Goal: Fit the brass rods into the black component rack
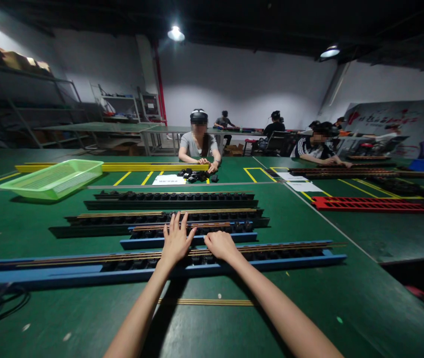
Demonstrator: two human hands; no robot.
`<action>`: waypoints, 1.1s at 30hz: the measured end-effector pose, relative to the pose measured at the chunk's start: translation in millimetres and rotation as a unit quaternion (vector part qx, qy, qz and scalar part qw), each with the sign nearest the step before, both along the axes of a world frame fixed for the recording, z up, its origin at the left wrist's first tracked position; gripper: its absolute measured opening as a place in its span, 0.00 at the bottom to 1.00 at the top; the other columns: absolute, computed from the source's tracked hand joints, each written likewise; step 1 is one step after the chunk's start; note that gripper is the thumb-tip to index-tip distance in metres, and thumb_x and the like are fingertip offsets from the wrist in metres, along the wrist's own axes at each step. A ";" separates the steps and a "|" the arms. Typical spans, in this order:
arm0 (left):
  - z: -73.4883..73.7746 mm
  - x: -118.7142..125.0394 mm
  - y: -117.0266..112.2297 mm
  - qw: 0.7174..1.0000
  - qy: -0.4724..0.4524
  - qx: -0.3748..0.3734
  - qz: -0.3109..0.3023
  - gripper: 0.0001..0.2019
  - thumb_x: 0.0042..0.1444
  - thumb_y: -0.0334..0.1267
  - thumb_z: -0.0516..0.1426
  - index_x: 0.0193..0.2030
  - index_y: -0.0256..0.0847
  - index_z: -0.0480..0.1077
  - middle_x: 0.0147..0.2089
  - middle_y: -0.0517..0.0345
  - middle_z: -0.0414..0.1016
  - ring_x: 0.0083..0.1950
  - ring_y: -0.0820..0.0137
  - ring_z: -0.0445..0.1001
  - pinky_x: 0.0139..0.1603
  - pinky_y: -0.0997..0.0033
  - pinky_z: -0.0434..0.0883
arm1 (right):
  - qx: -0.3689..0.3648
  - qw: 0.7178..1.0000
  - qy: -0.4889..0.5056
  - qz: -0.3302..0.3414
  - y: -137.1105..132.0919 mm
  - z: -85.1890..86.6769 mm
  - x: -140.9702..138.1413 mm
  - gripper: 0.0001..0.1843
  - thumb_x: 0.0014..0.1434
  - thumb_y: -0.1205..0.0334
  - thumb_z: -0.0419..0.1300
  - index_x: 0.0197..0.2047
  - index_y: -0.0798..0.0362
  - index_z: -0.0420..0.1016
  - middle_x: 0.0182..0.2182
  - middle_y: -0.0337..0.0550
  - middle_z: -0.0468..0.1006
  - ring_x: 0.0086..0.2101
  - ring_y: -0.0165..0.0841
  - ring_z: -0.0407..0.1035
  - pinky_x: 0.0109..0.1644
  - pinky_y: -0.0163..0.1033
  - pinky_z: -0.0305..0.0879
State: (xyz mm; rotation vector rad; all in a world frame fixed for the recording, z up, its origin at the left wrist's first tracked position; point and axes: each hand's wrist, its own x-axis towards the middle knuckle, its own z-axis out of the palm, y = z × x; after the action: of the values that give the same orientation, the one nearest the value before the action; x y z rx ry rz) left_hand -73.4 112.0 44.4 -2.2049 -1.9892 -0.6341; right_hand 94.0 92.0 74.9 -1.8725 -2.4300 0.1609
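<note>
My left hand (176,240) lies with its fingers spread over a shorter blue rail fixture (234,237), and the fingertips reach a dark rack (122,223) behind it. My right hand (220,246) rests palm down on thin brass strips (275,251) along the nearest long blue fixture (271,263). Its fingers are hidden under the hand. Black parts sit in a row inside that fixture. A loose brass strip (206,302) lies on the green mat below my forearms.
A further black rack (174,203) lies beyond the hands. A green plastic basket (53,180) stands at the left, and black parts (193,175) lie near a seated person (199,144). Another person (314,149) works at the right beside a red rack (376,204).
</note>
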 end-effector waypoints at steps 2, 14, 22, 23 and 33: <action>0.1 -0.3 -0.5 1.000 -0.002 0.001 0.002 0.31 0.63 0.53 0.42 0.70 0.43 0.46 0.72 0.46 0.46 0.72 0.58 0.43 0.67 0.43 0.49 | 0.000 1.000 0.000 0.000 0.0 -0.3 0.3 0.27 0.67 0.56 0.39 0.41 0.54 0.79 0.39 0.53 0.81 0.43 0.38 0.75 0.46 0.39 0.65; 3.0 -1.4 -3.6 0.999 -0.032 0.024 0.022 0.29 0.62 0.46 0.46 0.68 0.38 0.49 0.70 0.41 0.52 0.71 0.55 0.46 0.66 0.43 0.50 | 0.001 1.000 0.006 -0.004 -1.7 1.3 0.6 0.26 0.67 0.56 0.40 0.42 0.53 0.79 0.40 0.52 0.81 0.42 0.37 0.75 0.47 0.38 0.64; -7.6 -7.3 5.1 0.995 -0.072 0.065 0.007 0.28 0.62 0.48 0.47 0.66 0.37 0.51 0.66 0.41 0.60 0.68 0.57 0.56 0.63 0.51 0.59 | 0.006 1.000 0.011 -0.003 -0.6 -0.3 0.7 0.27 0.67 0.56 0.39 0.41 0.54 0.79 0.39 0.53 0.81 0.42 0.38 0.75 0.46 0.38 0.65; -8.0 -9.5 7.1 0.995 -0.077 0.069 0.002 0.28 0.62 0.48 0.47 0.66 0.37 0.52 0.65 0.42 0.61 0.67 0.58 0.58 0.63 0.53 0.61 | 0.007 1.000 0.012 -0.004 -0.5 -0.8 0.9 0.27 0.67 0.56 0.39 0.41 0.54 0.79 0.39 0.53 0.81 0.42 0.38 0.75 0.46 0.38 0.65; 11.3 -56.9 7.8 0.994 -0.031 0.103 -0.026 0.28 0.62 0.45 0.46 0.67 0.39 0.51 0.68 0.47 0.57 0.70 0.60 0.51 0.67 0.52 0.52 | 0.012 1.000 0.019 -0.003 0.3 -2.4 1.8 0.27 0.67 0.57 0.39 0.39 0.54 0.79 0.38 0.52 0.81 0.41 0.39 0.75 0.45 0.39 0.64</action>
State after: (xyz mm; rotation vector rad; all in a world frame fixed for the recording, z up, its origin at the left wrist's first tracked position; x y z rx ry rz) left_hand -130.3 119.8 55.6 -2.1451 -1.8063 -0.8826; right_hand 95.8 92.3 72.5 -1.8482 -2.3904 0.1653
